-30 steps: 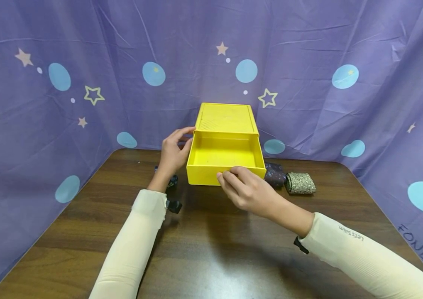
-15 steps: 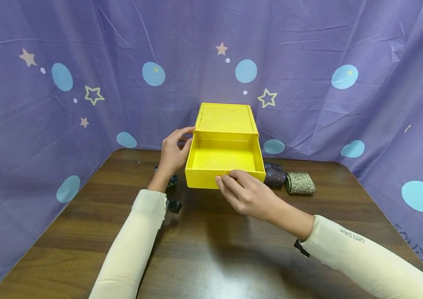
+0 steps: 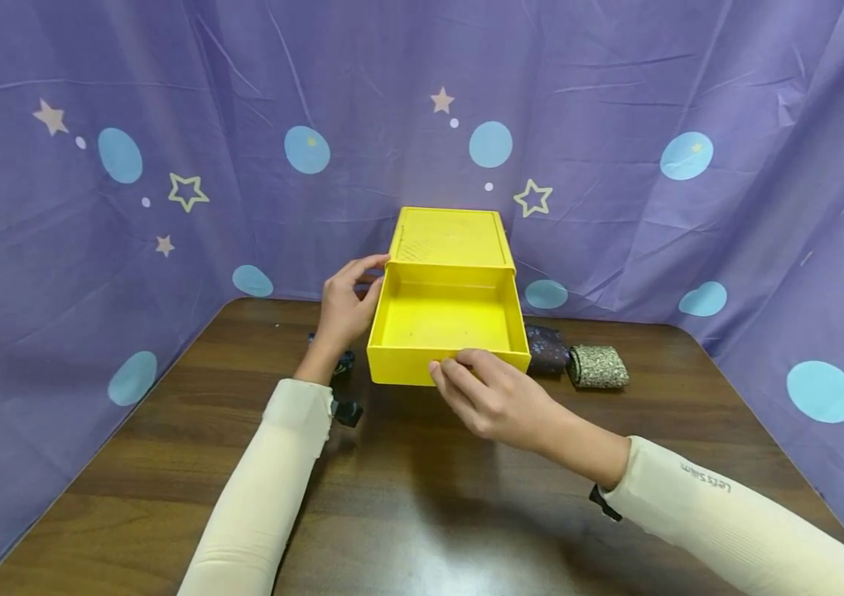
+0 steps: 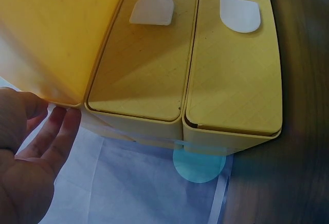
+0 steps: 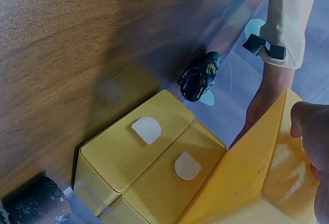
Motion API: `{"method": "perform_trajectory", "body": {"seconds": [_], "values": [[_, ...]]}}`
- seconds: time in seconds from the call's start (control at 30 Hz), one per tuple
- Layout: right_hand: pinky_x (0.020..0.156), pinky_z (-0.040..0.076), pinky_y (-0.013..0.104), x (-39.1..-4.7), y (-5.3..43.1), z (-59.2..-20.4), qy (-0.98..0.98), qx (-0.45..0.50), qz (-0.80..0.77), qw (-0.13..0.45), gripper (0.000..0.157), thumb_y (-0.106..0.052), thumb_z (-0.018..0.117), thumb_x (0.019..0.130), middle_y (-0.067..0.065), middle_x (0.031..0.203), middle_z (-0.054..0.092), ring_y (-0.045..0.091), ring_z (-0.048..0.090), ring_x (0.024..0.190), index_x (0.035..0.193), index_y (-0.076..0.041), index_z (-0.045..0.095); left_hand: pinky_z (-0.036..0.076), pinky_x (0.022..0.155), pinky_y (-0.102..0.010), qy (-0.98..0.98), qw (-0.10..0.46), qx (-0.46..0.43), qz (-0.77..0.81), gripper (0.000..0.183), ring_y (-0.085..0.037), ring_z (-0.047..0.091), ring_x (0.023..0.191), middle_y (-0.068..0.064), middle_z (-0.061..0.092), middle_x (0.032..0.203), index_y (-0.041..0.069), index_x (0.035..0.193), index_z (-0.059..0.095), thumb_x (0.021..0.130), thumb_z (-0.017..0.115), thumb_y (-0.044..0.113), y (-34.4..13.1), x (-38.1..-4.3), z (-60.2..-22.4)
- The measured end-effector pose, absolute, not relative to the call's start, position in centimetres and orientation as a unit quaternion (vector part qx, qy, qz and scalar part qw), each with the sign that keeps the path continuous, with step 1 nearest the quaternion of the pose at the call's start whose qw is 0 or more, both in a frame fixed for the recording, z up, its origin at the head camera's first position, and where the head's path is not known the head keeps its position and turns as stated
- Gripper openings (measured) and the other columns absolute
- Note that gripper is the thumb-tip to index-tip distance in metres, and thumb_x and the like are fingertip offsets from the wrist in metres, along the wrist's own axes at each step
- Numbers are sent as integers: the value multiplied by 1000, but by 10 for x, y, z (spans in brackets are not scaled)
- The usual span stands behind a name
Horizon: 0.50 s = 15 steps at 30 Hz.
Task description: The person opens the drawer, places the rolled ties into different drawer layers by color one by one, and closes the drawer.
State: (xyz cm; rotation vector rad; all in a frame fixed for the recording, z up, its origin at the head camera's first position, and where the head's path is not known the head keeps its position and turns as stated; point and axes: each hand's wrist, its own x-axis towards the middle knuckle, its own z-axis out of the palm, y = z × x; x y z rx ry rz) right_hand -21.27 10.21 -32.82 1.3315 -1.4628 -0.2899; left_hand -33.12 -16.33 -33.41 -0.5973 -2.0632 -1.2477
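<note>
A yellow plastic drawer unit (image 3: 451, 237) stands at the back middle of the table. Its top drawer (image 3: 401, 366) is pulled well out, and its inside looks bare. My right hand (image 3: 492, 399) pinches the middle of that drawer's front, hiding the handle there. At the unit's left side is my left hand (image 3: 347, 308), its fingertips touching the edge of the casing. In the left wrist view, a middle drawer (image 4: 141, 72) and a bottom drawer (image 4: 236, 80) are closed, each with a white rounded handle (image 4: 152, 9).
Right of the unit lie a dark floral rolled cloth (image 3: 547, 349) and a green speckled rolled cloth (image 3: 598, 367). Another dark patterned roll (image 5: 200, 77) lies on the left, partly behind my left wrist in the head view. A purple curtain (image 3: 593, 99) hangs close behind the table (image 3: 190, 463).
My right hand has drawn the top drawer slightly farther out toward me. The left hand has stayed at the unit's side.
</note>
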Motion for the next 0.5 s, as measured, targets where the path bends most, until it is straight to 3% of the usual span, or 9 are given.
{"method": "perform_trajectory", "body": {"seconds": [0.5], "values": [[75, 59, 32, -209, 103, -331, -606, 568, -124, 543, 23, 3, 52, 103, 19, 102, 66, 29, 61, 85, 115, 9, 71, 62, 84, -44, -779, 320, -234, -486, 33, -29, 70, 101, -8, 67, 123, 15, 133, 69, 101, 67, 12, -164, -334, -335]]}}
